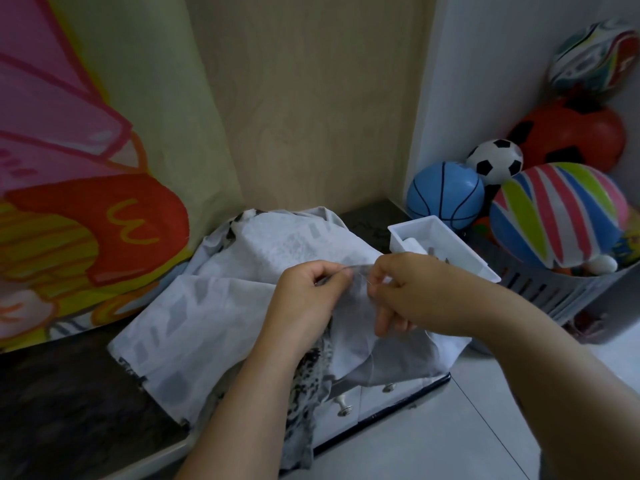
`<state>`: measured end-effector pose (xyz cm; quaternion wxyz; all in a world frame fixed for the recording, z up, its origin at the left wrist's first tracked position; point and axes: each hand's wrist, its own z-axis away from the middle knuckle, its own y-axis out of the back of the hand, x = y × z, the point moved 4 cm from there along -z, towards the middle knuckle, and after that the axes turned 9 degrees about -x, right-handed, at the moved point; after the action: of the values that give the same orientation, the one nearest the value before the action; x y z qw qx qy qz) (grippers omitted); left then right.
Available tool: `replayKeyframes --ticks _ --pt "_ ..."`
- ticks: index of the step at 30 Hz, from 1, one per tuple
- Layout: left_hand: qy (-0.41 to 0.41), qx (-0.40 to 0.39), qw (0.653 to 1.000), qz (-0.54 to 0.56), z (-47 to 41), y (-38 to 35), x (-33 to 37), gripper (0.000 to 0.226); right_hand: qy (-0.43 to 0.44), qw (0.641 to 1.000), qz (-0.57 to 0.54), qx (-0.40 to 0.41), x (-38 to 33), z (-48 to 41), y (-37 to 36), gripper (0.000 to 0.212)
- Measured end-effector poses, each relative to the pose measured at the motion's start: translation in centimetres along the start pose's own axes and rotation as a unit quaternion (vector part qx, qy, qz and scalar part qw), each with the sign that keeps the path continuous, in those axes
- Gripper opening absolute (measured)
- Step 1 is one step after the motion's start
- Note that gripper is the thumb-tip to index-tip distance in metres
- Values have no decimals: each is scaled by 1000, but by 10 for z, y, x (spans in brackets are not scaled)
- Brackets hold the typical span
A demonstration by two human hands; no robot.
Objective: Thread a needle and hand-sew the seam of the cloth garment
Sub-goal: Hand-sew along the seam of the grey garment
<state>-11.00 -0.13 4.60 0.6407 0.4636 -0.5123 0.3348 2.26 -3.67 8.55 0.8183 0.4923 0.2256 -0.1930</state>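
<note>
Stitching looks to be the step in hand, judged from how the 2 hands meet over the cloth. The garment (pixel 214 306), pale grey with darker dashes, lies heaped on a dark countertop (pixel 69 393), and 1 fold of it is lifted between the hands. The left hand (pixel 311 289) has its fingers curled and clamped on that raised fold. The right hand (pixel 408 292) pinches thumb against forefinger on a thin dark sliver, which I take for the needle (pixel 366 279); its other fingers hang loose below. Any thread is too fine to make out, so I cannot tell whether the eye is threaded.

The next move likely calls for keeping the fold taut with the left hand while the right guides the point through close to the edge, clear of the left fingertips.

A white tray (pixel 446 237) sits just beside the right hand and could be knocked by a long pull. Behind it a grey slatted basket (pixel 540 289) holds balls, among them a blue ball (pixel 445 195) and a striped ball (pixel 557 213). A bright cartoon cloth (pixel 86 202) hangs at the left, well apart.
</note>
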Motion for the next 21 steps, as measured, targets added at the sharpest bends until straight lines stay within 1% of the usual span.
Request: replayKeyframes --ticks 4,10,14,21 --pt "1 -1 1000 -1 0 0 0 13 -1 1000 -21 1 0 -1 0 16" --pt "2 0 1000 -10 0 1 -1 12 -10 999 30 -20 -1 -4 -2 6" --pt "3 5 1000 -8 0 1 -1 13 -17 1000 13 -16 1 -3 -2 15" --pt "6 6 1000 1 1 0 -1 12 -24 1000 3 1 5 -4 -1 22"
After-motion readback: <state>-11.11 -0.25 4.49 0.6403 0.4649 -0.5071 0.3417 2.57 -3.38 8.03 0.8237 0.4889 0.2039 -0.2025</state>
